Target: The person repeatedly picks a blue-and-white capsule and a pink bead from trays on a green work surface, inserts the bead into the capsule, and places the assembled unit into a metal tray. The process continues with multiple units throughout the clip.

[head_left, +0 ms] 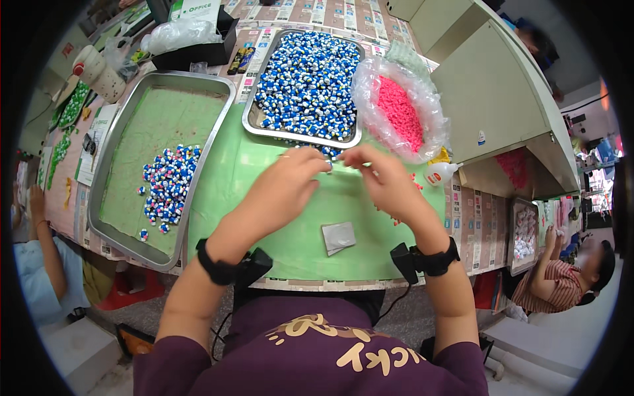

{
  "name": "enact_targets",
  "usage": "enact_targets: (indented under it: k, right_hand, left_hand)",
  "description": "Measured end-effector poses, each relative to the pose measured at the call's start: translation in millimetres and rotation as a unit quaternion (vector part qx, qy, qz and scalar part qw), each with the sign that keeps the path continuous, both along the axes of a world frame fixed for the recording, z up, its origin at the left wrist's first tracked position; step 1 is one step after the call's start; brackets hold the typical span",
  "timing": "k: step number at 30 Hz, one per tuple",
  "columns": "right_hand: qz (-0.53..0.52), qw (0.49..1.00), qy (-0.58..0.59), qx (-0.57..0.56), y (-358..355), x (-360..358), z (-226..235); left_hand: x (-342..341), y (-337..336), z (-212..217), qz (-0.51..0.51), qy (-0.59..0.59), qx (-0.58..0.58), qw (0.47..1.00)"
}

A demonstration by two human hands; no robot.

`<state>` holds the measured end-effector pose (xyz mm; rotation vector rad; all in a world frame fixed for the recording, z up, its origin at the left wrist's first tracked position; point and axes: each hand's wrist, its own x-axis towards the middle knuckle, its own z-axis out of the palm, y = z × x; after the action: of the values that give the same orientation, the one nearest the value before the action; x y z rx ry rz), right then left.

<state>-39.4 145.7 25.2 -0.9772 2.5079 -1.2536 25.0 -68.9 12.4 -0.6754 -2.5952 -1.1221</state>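
Observation:
My left hand (285, 185) is raised over the green mat with its fingertips pinched on a small blue-and-white piece, partly hidden by the fingers. Facing it, my right hand (383, 179) has curled fingers with thumb and forefinger brought together; whatever they hold is too small and blurred to name. Just beyond both hands stands a metal tray (304, 136) heaped with small blue-and-white pieces (307, 82). A clear plastic bag (432, 122) of small pink pieces (398, 112) lies open right of it. A few pink bits are scattered beside my right hand.
At left a larger metal tray (113, 191) holds a pile of blue, white and pink pieces (172, 188). A white squeeze bottle (437, 174) lies right of my right hand. Grey-white cards (339, 236) rest on the green mat (284, 254). A cabinet (492, 92) borders the right side.

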Motion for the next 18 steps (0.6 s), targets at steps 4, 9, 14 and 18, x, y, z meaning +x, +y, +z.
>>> enact_targets:
  k: [4,9,14,18]
  right_hand:
    - [-0.095,0.995,0.033,0.023,35,-12,3]
    - [-0.092,0.992,0.051,0.072,35,-13,-3]
    - [-0.066,0.989,0.066,0.115,21,-24,-24]
    - [-0.080,0.987,0.092,0.102,15,-23,-27]
  left_hand:
    - [-17,20,-21,-0.016,-0.022,-0.061,0.998]
    - [-22,20,-24,-0.005,-0.061,-0.081,0.995]
    - [2,8,7,0.033,-0.098,0.021,0.994]
    - [29,-6,20,0.048,-0.280,0.300,0.911]
